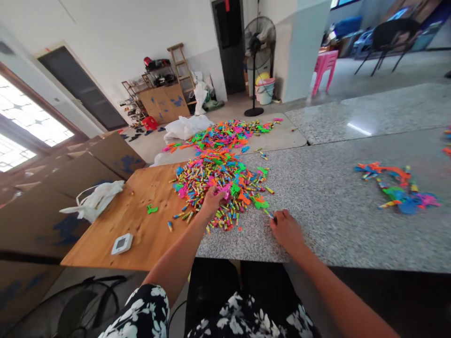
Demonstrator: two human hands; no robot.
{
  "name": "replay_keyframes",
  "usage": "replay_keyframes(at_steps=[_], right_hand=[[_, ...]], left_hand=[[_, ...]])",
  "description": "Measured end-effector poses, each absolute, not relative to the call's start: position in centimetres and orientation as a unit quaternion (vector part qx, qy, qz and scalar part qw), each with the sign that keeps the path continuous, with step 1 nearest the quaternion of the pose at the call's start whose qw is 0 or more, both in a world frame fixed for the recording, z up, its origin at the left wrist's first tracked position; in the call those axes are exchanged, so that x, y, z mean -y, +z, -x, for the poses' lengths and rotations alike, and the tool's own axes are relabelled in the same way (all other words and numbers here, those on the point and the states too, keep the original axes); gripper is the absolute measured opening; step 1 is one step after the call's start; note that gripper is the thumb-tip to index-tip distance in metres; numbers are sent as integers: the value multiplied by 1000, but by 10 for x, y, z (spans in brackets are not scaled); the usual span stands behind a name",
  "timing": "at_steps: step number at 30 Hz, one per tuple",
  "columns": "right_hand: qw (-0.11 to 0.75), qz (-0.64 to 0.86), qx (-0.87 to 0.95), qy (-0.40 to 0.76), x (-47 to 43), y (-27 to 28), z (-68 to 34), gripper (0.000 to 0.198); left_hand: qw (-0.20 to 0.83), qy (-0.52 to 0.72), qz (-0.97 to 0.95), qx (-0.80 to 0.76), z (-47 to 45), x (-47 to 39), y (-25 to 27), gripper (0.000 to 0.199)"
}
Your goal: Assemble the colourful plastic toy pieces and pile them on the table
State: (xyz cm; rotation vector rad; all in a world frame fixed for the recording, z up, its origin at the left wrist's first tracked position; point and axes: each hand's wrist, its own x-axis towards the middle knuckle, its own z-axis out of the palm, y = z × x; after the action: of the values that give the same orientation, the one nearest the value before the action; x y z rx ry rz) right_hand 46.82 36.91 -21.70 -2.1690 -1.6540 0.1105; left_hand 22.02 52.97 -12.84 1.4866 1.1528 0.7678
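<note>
A large pile of small patterned tubes and bright plastic pieces (207,180) lies where the wooden board meets the speckled grey table. My left hand (211,203) reaches into the pile, its fingers closed on a pink plastic piece (224,189). At the pile's right edge, my right hand (287,229) rests low over the stone surface. Its thumb and fingertips pinch the end of a small patterned tube (268,213). A flat green plastic piece (260,203) lies just beyond that tube; whether the two are joined I cannot tell.
A second heap (232,132) lies behind. Linked colourful pieces (405,190) lie to the right on the grey table (327,188). On the wooden board (141,234) are a white digital device (122,244), a green piece (151,209) and a plastic bag (97,201). Cardboard boxes (45,211) line the left.
</note>
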Motion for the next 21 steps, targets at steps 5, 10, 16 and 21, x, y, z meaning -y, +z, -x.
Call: replay_keyframes(at_steps=[5,10,16,21], right_hand=[[203,794,569,73,-365,-207,-464,12],[118,793,593,80,-364,-196,-454,18],[338,764,499,232,-376,-177,-439,12],[609,534,311,497,-370,-151,-403,29]], left_hand=[[652,383,-503,-418,-209,-490,-128,50],[685,383,-462,-412,-209,-471,-126,41],[724,414,-365,-414,-218,-460,-124,38],[755,443,-304,-376,-234,-448,-119,41]])
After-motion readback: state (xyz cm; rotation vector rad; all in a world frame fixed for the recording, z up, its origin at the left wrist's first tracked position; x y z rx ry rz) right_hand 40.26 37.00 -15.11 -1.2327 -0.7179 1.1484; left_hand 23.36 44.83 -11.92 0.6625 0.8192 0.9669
